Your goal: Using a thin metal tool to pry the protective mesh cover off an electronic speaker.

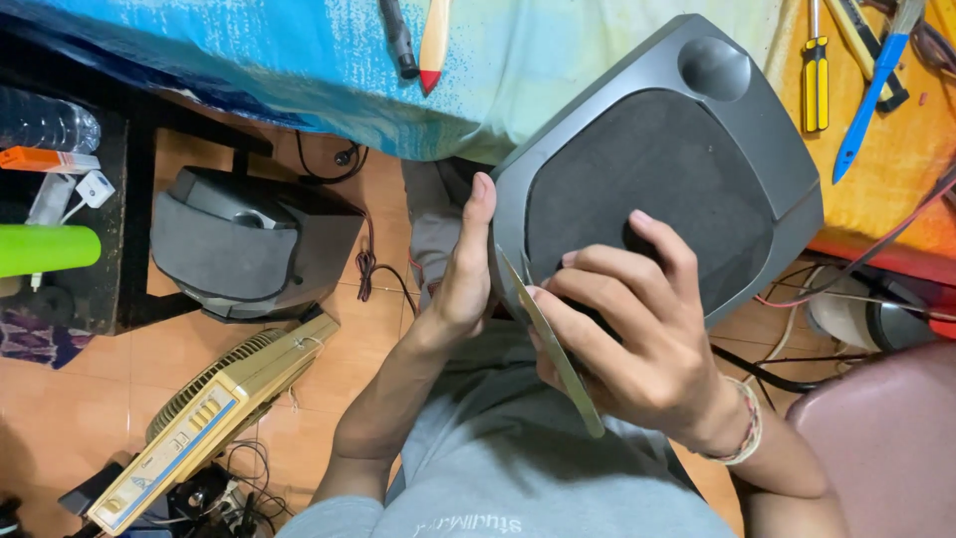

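A grey speaker cabinet with a dark mesh grille rests tilted against the edge of a cloth-covered bench, held over the person's lap. The left hand lies flat along the cabinet's left side, fingers extended, steadying rather than clasping it. The right hand is curled closed around a thin, flat yellowish blade, whose tip sits at the seam between grille and cabinet edge, near the lower left corner.

Judged from this position, the grille is still seated all round; prying appears to be at its start, with the whole perimeter left to free.

On the tiled floor to the left stands a second grey speaker, and below it a cream, slatted appliance housing bearing a long blue-and-white label strip along its face. On the dark shelf at far left lie a clear plastic bottle, an orange flat pack and a bright green cylinder.

On the bench at upper right lie a yellow-handled screwdriver and a blue-handled brush; a red-tipped tool lies at top centre.
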